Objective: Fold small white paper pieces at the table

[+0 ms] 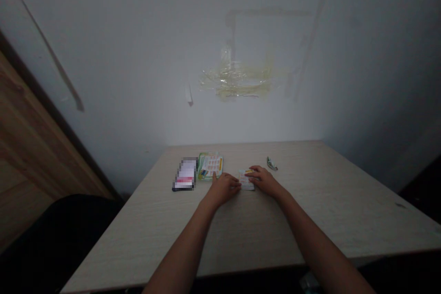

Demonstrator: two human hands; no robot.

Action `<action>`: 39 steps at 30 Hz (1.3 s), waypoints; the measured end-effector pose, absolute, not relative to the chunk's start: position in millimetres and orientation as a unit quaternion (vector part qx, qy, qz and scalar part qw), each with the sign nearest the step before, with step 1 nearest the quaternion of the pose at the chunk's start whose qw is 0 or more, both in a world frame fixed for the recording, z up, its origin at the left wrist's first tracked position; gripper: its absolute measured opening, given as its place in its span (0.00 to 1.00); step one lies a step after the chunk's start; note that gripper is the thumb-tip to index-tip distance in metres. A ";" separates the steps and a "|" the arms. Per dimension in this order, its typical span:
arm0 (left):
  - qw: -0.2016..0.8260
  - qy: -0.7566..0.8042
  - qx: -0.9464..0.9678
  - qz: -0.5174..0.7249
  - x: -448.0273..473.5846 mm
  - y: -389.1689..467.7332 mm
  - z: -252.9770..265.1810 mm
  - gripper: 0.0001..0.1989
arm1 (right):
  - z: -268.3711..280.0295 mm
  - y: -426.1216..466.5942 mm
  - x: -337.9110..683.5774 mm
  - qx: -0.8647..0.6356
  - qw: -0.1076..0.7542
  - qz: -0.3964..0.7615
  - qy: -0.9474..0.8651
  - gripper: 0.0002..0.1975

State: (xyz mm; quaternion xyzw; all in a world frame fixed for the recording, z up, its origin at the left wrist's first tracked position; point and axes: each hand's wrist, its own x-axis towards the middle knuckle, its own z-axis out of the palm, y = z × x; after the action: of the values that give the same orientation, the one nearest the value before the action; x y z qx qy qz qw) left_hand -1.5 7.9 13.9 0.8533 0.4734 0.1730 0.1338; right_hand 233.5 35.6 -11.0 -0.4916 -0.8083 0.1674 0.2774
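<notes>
A small folded paper leaflet (246, 183), white with printed text and a yellow strip, lies on the table between my hands. At its left edge, the fingertips of my left hand (225, 188) touch it, and the thumb stretches away toward a printed stack. My right hand (265, 180) rests its spread fingers over the leaflet's upper right part. Neither hand visibly grips the paper. Just beyond my left hand is the stack of green and white printed leaflets or packets (211, 165); its lower edge is near my thumb.
Left of the stack lies a phone (186, 174) with a blurred screen. A small crumpled green and white piece (272, 163) sits beyond my right hand. The pale wooden table (255, 229) meets a wall (138, 55) with tape remnants (241, 80). Something dark (62, 234) stands at left.
</notes>
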 end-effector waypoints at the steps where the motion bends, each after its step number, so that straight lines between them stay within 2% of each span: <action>1: 0.134 0.475 0.852 0.175 -1.4 7.8 13.6 0.11 | -11.0 35.6 233.3 -0.493 0.274 0.164 -0.810 0.16; 9: 0.125 0.491 0.847 0.160 -0.2 7.6 14.2 0.11 | -15.4 38.9 232.5 -0.504 0.263 0.155 -0.808 0.16; 16: 0.116 0.486 0.852 0.158 -0.4 5.7 15.6 0.11 | -14.5 38.5 232.3 -0.511 0.268 0.168 -0.799 0.20; 39: 0.086 0.499 0.850 0.145 0.5 5.6 15.5 0.11 | -13.0 37.5 231.0 -0.518 0.261 0.157 -0.799 0.21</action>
State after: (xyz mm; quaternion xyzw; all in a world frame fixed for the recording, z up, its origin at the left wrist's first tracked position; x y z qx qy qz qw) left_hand 0.5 5.6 15.5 0.8500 0.4991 0.1447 0.0863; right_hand 231.0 37.5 -13.0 -0.5181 -0.7993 0.1574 0.2607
